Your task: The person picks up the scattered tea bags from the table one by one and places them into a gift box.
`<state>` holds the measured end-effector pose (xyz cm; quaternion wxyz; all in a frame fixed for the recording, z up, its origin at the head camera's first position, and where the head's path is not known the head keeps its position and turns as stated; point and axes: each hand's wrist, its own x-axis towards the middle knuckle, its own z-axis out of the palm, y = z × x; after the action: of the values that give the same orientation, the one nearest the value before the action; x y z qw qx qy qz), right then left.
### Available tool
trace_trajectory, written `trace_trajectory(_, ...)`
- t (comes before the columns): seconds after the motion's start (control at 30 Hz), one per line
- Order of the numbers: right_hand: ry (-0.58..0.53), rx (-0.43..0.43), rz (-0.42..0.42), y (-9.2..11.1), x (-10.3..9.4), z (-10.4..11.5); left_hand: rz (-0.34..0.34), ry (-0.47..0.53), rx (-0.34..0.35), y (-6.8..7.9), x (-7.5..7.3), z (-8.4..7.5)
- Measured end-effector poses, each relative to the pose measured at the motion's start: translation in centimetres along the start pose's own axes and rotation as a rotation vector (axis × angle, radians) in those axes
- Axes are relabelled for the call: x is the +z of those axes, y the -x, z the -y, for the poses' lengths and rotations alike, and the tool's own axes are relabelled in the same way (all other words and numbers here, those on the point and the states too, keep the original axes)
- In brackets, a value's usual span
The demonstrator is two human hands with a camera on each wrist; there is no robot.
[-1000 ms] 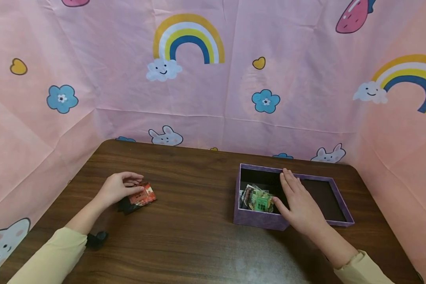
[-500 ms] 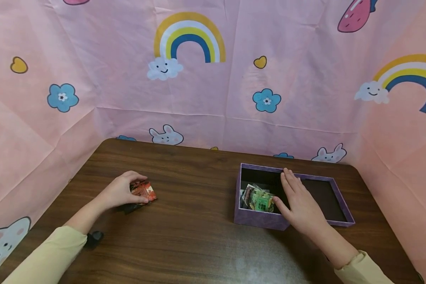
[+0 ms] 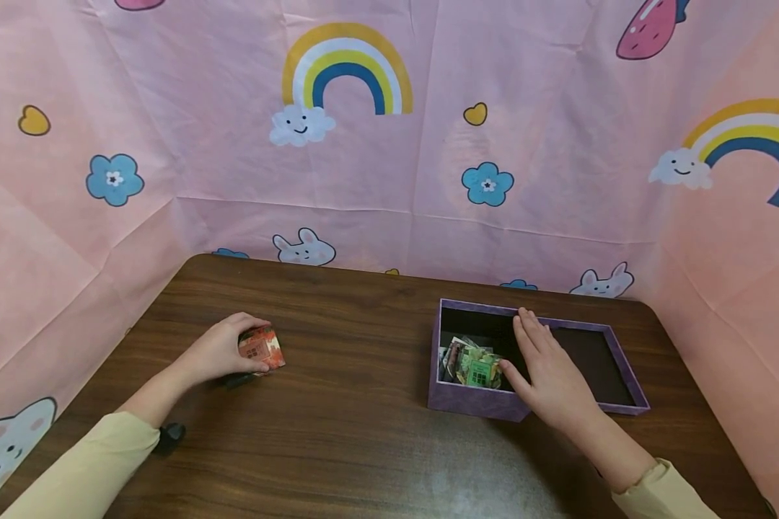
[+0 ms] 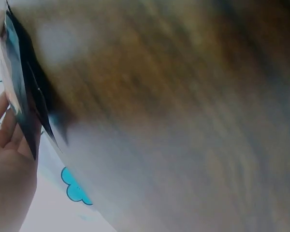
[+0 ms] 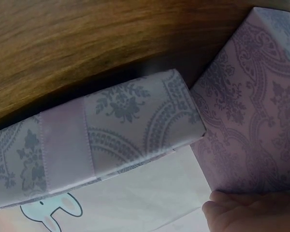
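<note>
My left hand [image 3: 217,353] pinches a small red-orange printed packet [image 3: 262,348] between thumb and fingers, its near edge tipped. In the left wrist view the packet [image 4: 17,72] stands steeply, with a dark flat piece [image 4: 38,87] close beside it over the wood. My right hand [image 3: 552,371], fingers straight and together, rests on the right rim of a purple box [image 3: 477,400]. Inside lie several clear-wrapped packets, a green one [image 3: 483,373] on top. The right wrist view shows the box's patterned side [image 5: 251,121] beside the fingertips.
Right of the box lies its purple lid [image 3: 613,360], dark inside face up. A small black object [image 3: 171,436] sits by the left sleeve. The brown wooden table [image 3: 337,432] meets a pink patterned cloth [image 3: 389,166] at the back and sides.
My left hand has spread its thumb and fingers around the red-orange packet and tipped it off the dark piece below. The right hand and the box have stayed in place.
</note>
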<state>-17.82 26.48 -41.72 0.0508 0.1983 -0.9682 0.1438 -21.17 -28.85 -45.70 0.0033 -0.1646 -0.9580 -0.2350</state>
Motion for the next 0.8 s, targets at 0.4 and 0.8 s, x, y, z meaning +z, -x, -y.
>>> trace_trajectory(0.4, 0.008, -0.008, -0.013, 0.1, 0.0, 0.0, -0.074, 0.105, -0.178, -0.1, -0.5, 0.0)
trace_trajectory(0.8, 0.015, 0.008, -0.006, 0.1, -0.2, 0.1, -0.136, 0.434, -0.495, -0.2, -3.1, 0.4)
